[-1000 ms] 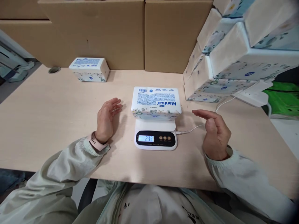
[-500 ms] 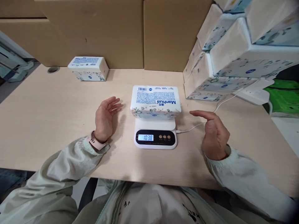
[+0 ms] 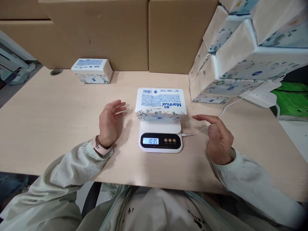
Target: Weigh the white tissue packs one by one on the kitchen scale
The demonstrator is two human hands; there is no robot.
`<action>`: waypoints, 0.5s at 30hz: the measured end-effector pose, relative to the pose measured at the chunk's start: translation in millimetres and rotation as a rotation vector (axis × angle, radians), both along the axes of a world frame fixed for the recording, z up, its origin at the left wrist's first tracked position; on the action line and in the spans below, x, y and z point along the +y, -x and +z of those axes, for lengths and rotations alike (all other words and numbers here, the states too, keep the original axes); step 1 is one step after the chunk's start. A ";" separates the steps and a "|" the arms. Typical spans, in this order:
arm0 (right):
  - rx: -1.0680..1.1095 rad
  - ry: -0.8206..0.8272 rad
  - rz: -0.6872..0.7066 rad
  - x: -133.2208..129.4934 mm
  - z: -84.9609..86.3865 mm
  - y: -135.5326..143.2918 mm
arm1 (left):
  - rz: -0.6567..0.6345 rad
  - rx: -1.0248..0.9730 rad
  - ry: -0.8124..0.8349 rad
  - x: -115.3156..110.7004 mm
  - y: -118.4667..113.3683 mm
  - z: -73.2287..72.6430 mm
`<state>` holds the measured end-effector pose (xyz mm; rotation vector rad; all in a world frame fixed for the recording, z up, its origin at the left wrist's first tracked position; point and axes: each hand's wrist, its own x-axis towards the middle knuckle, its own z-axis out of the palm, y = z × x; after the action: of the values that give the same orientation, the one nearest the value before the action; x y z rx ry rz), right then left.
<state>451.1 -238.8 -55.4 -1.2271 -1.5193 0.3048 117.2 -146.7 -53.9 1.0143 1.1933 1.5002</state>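
A white pack of tissues (image 3: pixel 160 104) with blue print and a floral edge rests on a white digital kitchen scale (image 3: pixel 160 127). The lit display (image 3: pixel 150 141) appears to read 103.5, though any decimal point is small. To the left of the pack, my left hand (image 3: pixel 110 121) is held apart from it, fingers stretched out and empty. On the other side my right hand (image 3: pixel 218 137) hovers near the white cable (image 3: pixel 201 130), index finger extended toward the pack without touching it. Its other fingers are partly hidden behind the thumb.
Another tissue pack (image 3: pixel 92 71) stands at the back left, beside a round cable hole (image 3: pixel 56 72). Cardboard boxes (image 3: pixel 101 35) line the back of the table (image 3: pixel 48 122). A tall stack of tissue packs (image 3: pixel 237 54) fills the back right, near a white power strip (image 3: pixel 262 94) and something green (image 3: pixel 292 99).
The display has gone from 103.8 to 103.5. My right hand has shifted slightly left, toward the scale. The pack stays on the scale, and my left hand is nearly still.
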 end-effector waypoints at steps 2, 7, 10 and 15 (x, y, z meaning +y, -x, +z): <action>-0.006 -0.001 0.002 -1.0 1.0 0.4 | -0.009 0.021 -0.013 -2.4 0.3 0.1; -0.028 0.085 0.053 2.1 4.5 3.4 | -0.064 0.137 -0.101 -7.4 -1.2 7.6; -0.069 0.191 0.103 13.5 2.3 7.5 | -0.116 0.191 -0.057 -5.7 -7.5 22.6; -0.008 0.317 0.300 30.3 0.3 15.4 | -0.501 0.107 0.069 -2.0 -31.7 59.9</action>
<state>435.7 -208.5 -55.1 -1.2392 -1.7079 0.7640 148.9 -148.7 6.0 1.2480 0.9612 1.0162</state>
